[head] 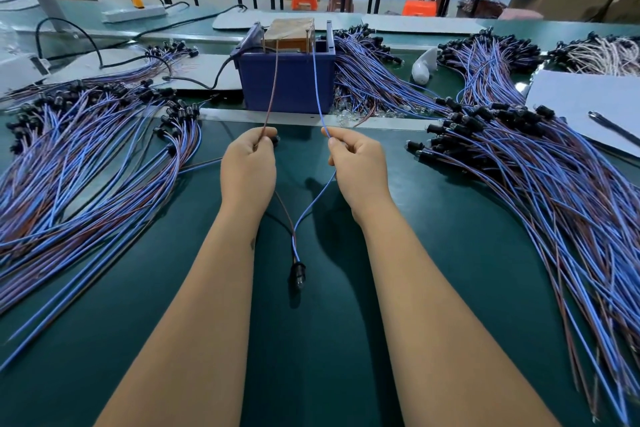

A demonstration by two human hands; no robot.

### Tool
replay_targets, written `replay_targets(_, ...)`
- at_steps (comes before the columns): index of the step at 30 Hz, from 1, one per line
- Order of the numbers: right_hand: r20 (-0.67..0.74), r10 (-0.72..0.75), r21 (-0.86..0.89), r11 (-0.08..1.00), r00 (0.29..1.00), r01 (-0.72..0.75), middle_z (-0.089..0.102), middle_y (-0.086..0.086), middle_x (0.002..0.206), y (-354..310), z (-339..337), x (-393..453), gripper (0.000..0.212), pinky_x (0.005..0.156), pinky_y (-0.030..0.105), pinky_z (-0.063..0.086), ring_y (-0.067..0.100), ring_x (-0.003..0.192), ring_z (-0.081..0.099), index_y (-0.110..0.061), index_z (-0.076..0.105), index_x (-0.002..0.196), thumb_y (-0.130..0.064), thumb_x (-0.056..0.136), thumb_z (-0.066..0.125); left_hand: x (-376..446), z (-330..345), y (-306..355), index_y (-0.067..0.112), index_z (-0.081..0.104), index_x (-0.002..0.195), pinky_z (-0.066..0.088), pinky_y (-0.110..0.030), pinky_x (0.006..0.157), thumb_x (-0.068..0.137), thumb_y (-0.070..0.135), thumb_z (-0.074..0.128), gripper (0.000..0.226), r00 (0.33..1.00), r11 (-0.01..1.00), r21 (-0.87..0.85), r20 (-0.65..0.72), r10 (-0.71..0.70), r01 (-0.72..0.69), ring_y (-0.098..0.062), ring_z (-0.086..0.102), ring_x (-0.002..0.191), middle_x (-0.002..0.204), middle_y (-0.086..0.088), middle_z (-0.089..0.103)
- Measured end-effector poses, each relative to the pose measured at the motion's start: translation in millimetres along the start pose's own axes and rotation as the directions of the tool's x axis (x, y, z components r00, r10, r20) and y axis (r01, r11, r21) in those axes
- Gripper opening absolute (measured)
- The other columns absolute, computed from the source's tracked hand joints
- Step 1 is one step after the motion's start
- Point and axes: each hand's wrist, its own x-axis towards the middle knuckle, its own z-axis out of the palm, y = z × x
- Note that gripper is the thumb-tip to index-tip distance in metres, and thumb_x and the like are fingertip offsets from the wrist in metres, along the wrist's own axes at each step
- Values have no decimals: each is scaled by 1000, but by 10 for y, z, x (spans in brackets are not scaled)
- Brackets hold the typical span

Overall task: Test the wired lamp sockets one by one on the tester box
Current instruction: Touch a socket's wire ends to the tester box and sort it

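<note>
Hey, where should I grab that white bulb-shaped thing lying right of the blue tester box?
Grip the white bulb-shaped object round its narrower upper end, coming from above. It lies tilted on the green table with wire bundles close beside it, so the top looks freest.

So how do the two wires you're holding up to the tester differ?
The brown wire is pinched by the left hand; the blue wire by the right hand. The brown one reaches the left side of the tester box, the blue one the right. Both run down to the same black socket.
</note>
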Motion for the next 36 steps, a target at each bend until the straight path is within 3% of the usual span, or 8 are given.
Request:
replay_targets(5,15,4,-2,1000,1000,-4,49,-4,65,14,-13,24,27,64,25,41,13,65,43,-17,71,110,-9,95,51,73,-17,-29,28,66,107,37,-23,52,95,18,42,28,999,1000,4,-30,-27,27,-5,41,47,55,17,55)
replay_targets(12,31,14,-38,999,999,-12,48,-5,64,36,-14,33,27,65,25,42,14,66,43,-19,72,110,-11,96,51,92,-21,-33,24,65,116,36,-17,46,94,16,41,34,999,999,1,-26,-44,44,-3,39,44,45,21,52)
replay_targets(17,21,0,-22,1000,1000,0,47,-3,67,44,-5,32,27,67,27,43,14,66,43,-23,70,111,-12,97,50,105,-20,-17,23,65,118,36,-21,48,95,15,40,36,998,999,-1,-47,-48,48,-7,39,49,54,14,51)
replay_targets(22,-22,-21,-5,1000,1000,21,44,-16,54,63,10,31,26,61,21,42,10,61,42,-31,67,107,-15,98,50,108,-22,1,19,63,121,33,-24,50,97,15,38,35,995,999,-41,-92,-30,27,-8,38,49,64,10,49)
replay_targets(27,-48,39,-80,996,998,-43,51,-13,66,84,79,65,29,61,27,41,8,59,46,-27,68,117,-19,97,47,128,2,47,17,65,118,29,-22,47,99,12,37,33,967,988,-153,-253,-26,-13,-7,35,48,62,10,43)
replay_targets(29,-42,58,-177,982,997,-65,63,-13,84,74,121,70,30,65,28,42,8,68,53,-31,66,119,-24,97,46,124,9,53,16,64,117,27,-20,45,100,13,37,32,960,986,-164,-281,-25,-22,-6,32,47,60,10,41)
replay_targets(31,-35,63,-266,961,997,-70,67,-14,101,63,142,67,30,66,27,42,9,80,58,-36,65,119,-29,98,45,117,13,51,16,64,118,28,-20,46,101,13,37,32,960,985,-169,-279,-28,-20,-7,33,48,61,10,42)
replay_targets(36,-21,53,-264,963,998,-57,66,-14,106,26,133,81,30,60,21,38,8,86,57,-35,67,118,-27,98,46,137,38,27,20,64,120,31,-23,52,98,14,38,34,982,990,-141,-182,-53,28,-9,39,55,67,10,47)
